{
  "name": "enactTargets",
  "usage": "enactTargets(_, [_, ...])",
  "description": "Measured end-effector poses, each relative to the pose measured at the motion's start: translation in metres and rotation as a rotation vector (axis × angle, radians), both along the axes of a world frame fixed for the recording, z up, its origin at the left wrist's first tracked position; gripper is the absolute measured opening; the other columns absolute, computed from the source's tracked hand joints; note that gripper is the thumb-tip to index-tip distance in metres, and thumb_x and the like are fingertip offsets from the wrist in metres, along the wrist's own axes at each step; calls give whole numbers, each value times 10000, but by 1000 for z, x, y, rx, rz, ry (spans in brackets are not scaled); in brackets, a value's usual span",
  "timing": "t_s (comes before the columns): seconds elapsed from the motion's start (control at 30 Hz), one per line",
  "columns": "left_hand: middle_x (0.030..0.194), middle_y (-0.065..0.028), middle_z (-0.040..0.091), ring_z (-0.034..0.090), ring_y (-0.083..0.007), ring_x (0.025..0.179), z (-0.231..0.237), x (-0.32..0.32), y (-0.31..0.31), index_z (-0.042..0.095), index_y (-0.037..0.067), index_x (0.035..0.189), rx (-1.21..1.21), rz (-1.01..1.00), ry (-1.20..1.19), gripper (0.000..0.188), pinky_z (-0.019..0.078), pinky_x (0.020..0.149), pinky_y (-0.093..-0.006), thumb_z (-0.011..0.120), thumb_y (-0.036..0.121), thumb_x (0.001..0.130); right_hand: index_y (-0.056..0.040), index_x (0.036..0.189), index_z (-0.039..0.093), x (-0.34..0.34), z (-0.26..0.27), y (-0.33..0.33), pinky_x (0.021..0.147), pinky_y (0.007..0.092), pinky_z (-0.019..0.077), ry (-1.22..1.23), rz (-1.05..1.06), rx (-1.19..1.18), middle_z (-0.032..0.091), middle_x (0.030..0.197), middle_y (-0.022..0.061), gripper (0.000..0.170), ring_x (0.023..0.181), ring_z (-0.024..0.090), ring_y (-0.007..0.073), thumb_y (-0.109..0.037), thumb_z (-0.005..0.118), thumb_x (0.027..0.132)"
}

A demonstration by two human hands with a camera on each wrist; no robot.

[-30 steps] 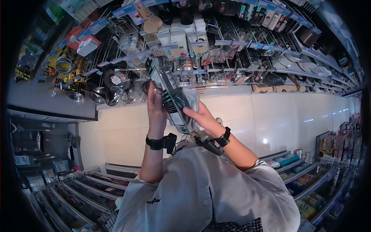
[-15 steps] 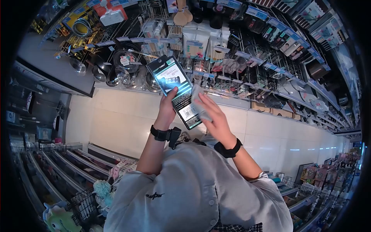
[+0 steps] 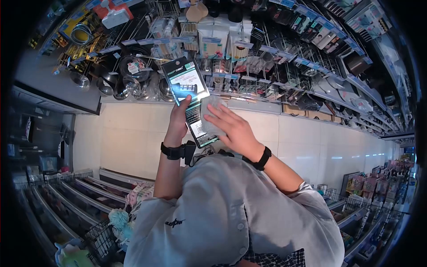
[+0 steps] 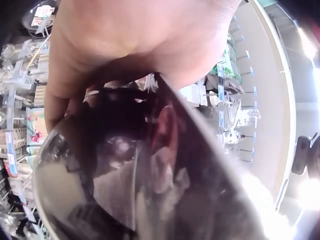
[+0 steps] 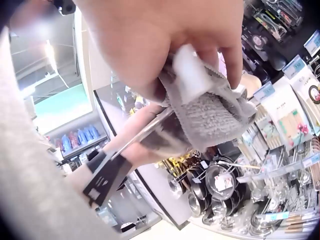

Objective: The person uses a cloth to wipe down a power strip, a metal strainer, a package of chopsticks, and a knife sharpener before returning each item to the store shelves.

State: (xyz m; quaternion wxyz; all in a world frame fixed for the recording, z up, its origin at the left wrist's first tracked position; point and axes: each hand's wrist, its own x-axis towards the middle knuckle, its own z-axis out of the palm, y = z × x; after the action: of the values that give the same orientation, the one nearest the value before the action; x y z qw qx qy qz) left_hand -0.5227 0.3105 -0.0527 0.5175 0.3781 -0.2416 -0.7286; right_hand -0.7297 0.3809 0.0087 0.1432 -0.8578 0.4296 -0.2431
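My left hand (image 3: 179, 119) grips a flat blister package (image 3: 184, 83), its thumb on the printed face and its fingers behind. The dark card carries a picture of a slotted gadget, small print and a barcode. In the left wrist view the package's glossy clear plastic side (image 4: 115, 190) fills the lower part. Against the package's right edge my right hand (image 3: 240, 135) holds a folded grey cloth (image 3: 211, 129), fingers spread over it. The right wrist view shows the terry-like cloth (image 5: 215, 122) bunched beneath that hand, a white tag (image 5: 191, 75) sticking out.
Ahead runs a wire shelf with ladles (image 3: 106, 85), hanging pans (image 3: 133, 66), a wooden spoon (image 3: 195, 12) and packaged utensils (image 3: 212, 42). Pale floor tiles (image 3: 129, 129) lie below. Behind me stand more racks (image 3: 80, 196) and a plush toy (image 3: 119, 219).
The package has turned from edge-on to show its printed back. My right hand has gone from gripping its edge to pressing the cloth on it. Both hands shifted slightly left in the latest half second.
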Motion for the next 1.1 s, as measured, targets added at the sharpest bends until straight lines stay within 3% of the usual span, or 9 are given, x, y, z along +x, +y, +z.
enactTargets(0.13, [1202, -49, 618, 587, -157, 1084, 12, -26, 10, 497, 36, 1329, -160, -21, -134, 449, 449, 942, -313, 561, 301, 973, -174, 1400, 486, 5, 9, -33, 955, 413, 497, -290, -111, 190, 355, 1534, 77, 662, 1304, 469, 350, -49, 610, 762])
enactTargets(0.33, [1177, -65, 626, 621, -173, 1051, -7, -18, 4, 504, 53, 1308, -76, -88, 243, 469, 509, 897, -317, 399, 418, 1032, -145, 1430, 466, 8, 6, -44, 1120, 407, 304, -601, -4, 244, 288, 1569, 138, 645, 1418, 310, 379, -21, 593, 809])
enactTargets(0.47, [1256, -114, 595, 610, -236, 1123, 21, -25, 21, 460, 42, 1366, -97, -91, 410, 490, 522, 934, -348, 357, 398, 1046, -246, 1414, 480, 11, 34, -20, 1167, 598, 157, 35, 120, -22, 301, 1569, 14, 745, 1467, 173, 365, -85, 678, 714])
enactTargets(0.67, [1270, -170, 580, 635, -261, 1090, 12, -29, 18, 427, 43, 1394, 25, -448, 530, 520, 557, 889, -380, 324, 413, 1043, -261, 1411, 475, -4, 56, -32, 1174, 565, 171, 131, 354, -112, 347, 1546, 3, 735, 1452, 264, 275, -70, 661, 726])
enactTargets(0.73, [1225, -144, 606, 668, -227, 1002, 21, -42, 20, 432, 54, 1389, -190, -210, 170, 517, 572, 849, -355, 341, 422, 1039, -251, 1405, 477, -5, 67, -62, 1168, 561, 187, 104, 21, -298, 357, 1540, 16, 717, 1447, 270, 282, -64, 654, 736])
enactTargets(0.83, [1210, -123, 612, 673, -203, 973, 24, -42, 19, 411, 44, 1386, -115, -250, 296, 517, 581, 814, -343, 341, 421, 1040, -239, 1407, 471, -3, 67, -79, 1163, 562, 194, 51, -70, -300, 356, 1539, 27, 702, 1441, 282, 283, -68, 645, 749])
enactTargets(0.9, [1281, -148, 569, 621, -240, 1112, 14, -36, 22, 379, 37, 1415, 29, -230, 509, 551, 554, 894, -377, 313, 436, 1042, -244, 1403, 484, 2, 64, -53, 1174, 553, 176, 73, 169, -215, 371, 1534, 28, 699, 1443, 287, 264, -71, 621, 740])
enactTargets(0.93, [1353, -169, 515, 523, -273, 1254, -110, -20, -19, 358, 48, 1436, 14, -332, 489, 589, 489, 1002, -414, 306, 474, 1033, -243, 1398, 499, 5, 58, -37, 1178, 551, 169, 58, 311, -150, 380, 1530, 29, 699, 1444, 290, 255, -68, 606, 730])
enactTargets(1.1, [1387, -161, 486, 499, -278, 1277, -82, 3, 13, 362, 54, 1441, -72, -335, 195, 611, 484, 1006, -396, 319, 498, 1023, -245, 1359, 541, 4, 47, -15, 1187, 524, 175, 10, 401, -86, 406, 1514, 18, 629, 1439, 302, 225, -88, 603, 753])
